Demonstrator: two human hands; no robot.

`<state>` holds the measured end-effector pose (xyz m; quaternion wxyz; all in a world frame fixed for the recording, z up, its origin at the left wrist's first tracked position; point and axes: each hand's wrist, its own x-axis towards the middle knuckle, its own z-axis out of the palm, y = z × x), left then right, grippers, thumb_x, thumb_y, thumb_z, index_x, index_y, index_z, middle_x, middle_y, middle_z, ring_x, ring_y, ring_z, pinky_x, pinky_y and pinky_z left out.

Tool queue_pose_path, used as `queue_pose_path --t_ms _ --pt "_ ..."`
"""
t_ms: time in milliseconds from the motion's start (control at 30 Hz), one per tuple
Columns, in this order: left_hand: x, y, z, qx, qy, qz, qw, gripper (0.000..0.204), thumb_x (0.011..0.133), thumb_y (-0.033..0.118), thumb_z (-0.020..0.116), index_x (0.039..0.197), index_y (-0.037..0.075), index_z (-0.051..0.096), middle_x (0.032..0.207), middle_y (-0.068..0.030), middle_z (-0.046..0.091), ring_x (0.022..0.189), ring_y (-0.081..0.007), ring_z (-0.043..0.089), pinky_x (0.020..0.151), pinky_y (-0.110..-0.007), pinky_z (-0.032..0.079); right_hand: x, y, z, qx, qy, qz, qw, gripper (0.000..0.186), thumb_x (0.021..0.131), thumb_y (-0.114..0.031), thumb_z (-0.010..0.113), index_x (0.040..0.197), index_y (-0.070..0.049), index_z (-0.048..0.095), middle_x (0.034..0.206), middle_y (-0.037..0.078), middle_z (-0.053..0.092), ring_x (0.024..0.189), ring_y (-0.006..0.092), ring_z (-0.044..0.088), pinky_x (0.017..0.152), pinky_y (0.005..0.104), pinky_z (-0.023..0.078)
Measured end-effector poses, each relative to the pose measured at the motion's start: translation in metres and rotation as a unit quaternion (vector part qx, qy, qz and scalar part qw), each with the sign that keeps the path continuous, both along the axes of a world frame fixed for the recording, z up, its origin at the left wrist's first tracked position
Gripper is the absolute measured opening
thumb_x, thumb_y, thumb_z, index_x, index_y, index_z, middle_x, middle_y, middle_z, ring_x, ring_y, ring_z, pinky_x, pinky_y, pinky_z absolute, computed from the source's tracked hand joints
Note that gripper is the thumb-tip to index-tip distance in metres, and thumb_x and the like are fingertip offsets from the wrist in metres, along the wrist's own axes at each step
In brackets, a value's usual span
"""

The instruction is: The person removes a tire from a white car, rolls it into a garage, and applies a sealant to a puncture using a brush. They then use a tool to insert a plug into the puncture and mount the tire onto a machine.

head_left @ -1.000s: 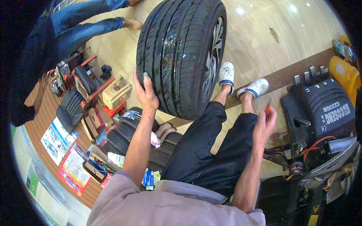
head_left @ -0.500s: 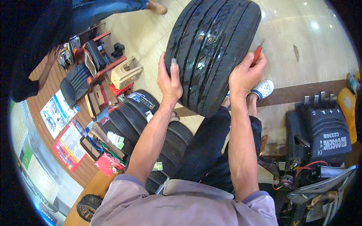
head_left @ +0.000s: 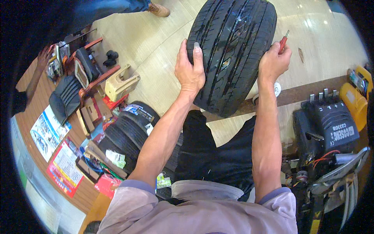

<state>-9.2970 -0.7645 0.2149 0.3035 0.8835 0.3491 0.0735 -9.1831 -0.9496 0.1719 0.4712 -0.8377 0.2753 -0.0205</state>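
A black car tire [head_left: 230, 58] is held out in front of me, tread toward me and slightly tilted. Its grooves run lengthwise, and a few pale specks show on the tread. My left hand [head_left: 189, 68] grips the tire's left edge, thumb up along the tread and fingers behind the sidewall. On the other edge, my right hand [head_left: 274, 64] presses against the tire. Closed in its fingers is a red-handled screwdriver [head_left: 283, 43], its thin metal shaft pointing up and away. Whether the tire's lower edge rests on anything cannot be seen.
A row of tires [head_left: 130, 126] lies at my left, beside a beige plastic stool [head_left: 121, 84] and a wooden chair [head_left: 83, 93]. To the right stands a black machine [head_left: 325, 128] near a yellow case [head_left: 352, 103]. Another person's blue-jeaned leg [head_left: 113, 8] and shoe are at the far left.
Both hands and the tire have shifted to the right in view. The tread has turned a little, with less glare on it. The screwdriver stays in my right hand.
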Motion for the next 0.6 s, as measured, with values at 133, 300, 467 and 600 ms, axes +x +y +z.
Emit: queue_pose_path --t_ms 133,300,467,600 --pt "-0.001 0.037 -0.004 -0.031 -0.003 -0.018 0.999 0.066 0.105 0.051 0.054 0.146 -0.001 0.054 0.133 -0.0269 0.067 0.125 -0.0403 0.064 0.107 -0.044 0.047 -0.001 0.028 0.003 -0.038 -0.006 0.001 0.999 0.03 0.098 -0.021 0.059 0.113 0.005 0.063 0.1 0.028 0.072 0.097 0.0469 0.069 0.091 0.0531 0.05" --pt "-0.017 0.095 -0.012 -0.141 0.004 -0.047 0.989 0.08 0.101 0.063 0.053 0.149 -0.001 0.05 0.133 -0.0277 0.066 0.125 -0.0421 0.063 0.107 -0.046 0.047 -0.009 0.07 0.003 -0.107 -0.019 0.014 0.994 0.03 0.096 -0.021 0.059 0.109 0.005 0.067 0.098 0.028 0.073 0.097 0.0468 0.07 0.093 0.0543 0.05" --pt "-0.04 0.17 -0.044 -0.266 0.033 0.013 0.963 0.088 0.096 0.072 0.057 0.138 -0.004 0.062 0.129 -0.0244 0.07 0.123 -0.0332 0.065 0.109 -0.041 0.045 -0.009 0.136 0.0 -0.129 -0.092 0.033 0.987 0.028 0.098 -0.023 0.058 0.106 0.003 0.066 0.099 0.027 0.072 0.097 0.0485 0.069 0.092 0.0555 0.052" --pt "-0.078 0.209 -0.082 -0.464 -0.057 0.148 0.871 0.088 0.103 0.071 0.046 0.149 -0.003 0.054 0.143 -0.0174 0.063 0.128 -0.0292 0.06 0.113 -0.038 0.043 -0.023 0.21 0.001 -0.134 -0.078 0.048 0.987 0.042 0.104 -0.029 0.06 0.122 0.008 0.067 0.135 0.028 0.065 0.123 0.0333 0.063 0.105 0.0399 0.046"
